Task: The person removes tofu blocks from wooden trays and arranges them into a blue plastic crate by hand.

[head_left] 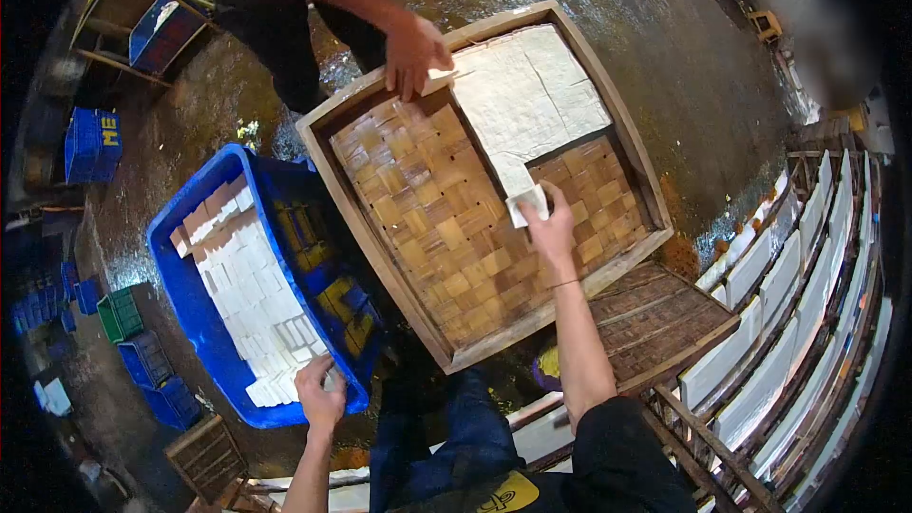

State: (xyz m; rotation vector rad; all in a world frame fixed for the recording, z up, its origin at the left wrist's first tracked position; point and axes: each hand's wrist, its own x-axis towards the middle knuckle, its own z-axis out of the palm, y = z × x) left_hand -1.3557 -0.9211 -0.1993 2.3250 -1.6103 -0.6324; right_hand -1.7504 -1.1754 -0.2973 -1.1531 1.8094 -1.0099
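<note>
My right hand (549, 228) is closed on a small white tofu block (522, 204) over the woven tray (408, 228), at the lower end of a white tofu sheet (527, 90). That sheet covers the tray's upper part and has cut lines in it. My left hand (321, 394) is at the near corner of the blue crate (356, 399), fingers curled round a white tofu block (330, 380). Rows of tofu blocks (252, 294) fill the crate. Another person's hand (416, 57) touches a white piece (437, 83) at the tray's far edge.
Racks of white slabs (760, 323) stand to the right, with a wooden slatted tray (660, 323) beside the woven one. Further blue crates (92, 145) and a green crate (119, 313) lie on the left. The floor (684, 66) looks wet.
</note>
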